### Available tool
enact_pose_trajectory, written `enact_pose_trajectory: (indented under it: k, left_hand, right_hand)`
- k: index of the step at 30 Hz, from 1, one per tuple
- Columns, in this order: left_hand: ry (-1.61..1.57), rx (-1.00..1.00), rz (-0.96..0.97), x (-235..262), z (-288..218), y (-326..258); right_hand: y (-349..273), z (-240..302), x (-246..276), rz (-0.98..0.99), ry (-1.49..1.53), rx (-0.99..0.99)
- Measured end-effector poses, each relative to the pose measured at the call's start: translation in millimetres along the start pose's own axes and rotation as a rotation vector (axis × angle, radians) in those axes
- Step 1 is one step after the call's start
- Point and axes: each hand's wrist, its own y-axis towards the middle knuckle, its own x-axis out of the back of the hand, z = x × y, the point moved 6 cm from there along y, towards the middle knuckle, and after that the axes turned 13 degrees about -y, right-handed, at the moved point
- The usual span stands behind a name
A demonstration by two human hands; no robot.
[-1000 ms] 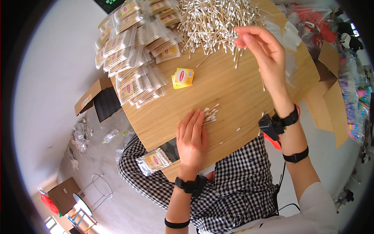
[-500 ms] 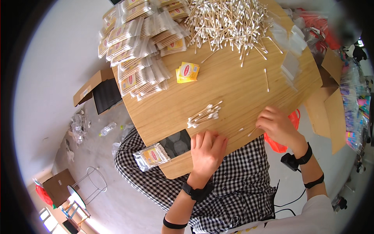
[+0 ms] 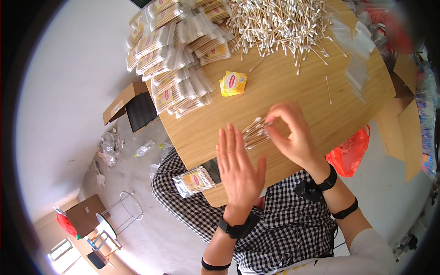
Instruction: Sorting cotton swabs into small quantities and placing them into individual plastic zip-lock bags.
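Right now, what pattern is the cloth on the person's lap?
Black-and-white check on the cloth, clearest in the head view.

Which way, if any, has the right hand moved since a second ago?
Yes. The right hand has come from over the big swab heap at the far side of the table down to the small swab bundle near the person.

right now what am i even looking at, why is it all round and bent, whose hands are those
A person wears a wide fisheye camera on the head, looking down, so edges bend. The two hands are that person's own. The right hand pinches a small bundle of cotton swabs on a round wooden table. The left hand hovers flat and open beside the bundle. Farther off lie a big loose heap of swabs, stacked filled bags and yellow cards. One filled bag lies on the lap.
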Motion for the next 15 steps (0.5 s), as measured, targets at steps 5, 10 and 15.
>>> enact_pose_trajectory:
  k: [5,10,15]
  left_hand:
    - [0.173,0.045,0.188,-50,-5,16]
    - [0.306,0.015,0.149,-59,2,42]
    - [0.356,-0.011,0.217,-65,-13,16]
  right_hand:
    - [-22,-45,13,-0.267,0.200,-0.331]
    - [-28,-42,11,-0.233,0.115,-0.278]
    - [-26,-40,16,-0.224,0.059,-0.265]
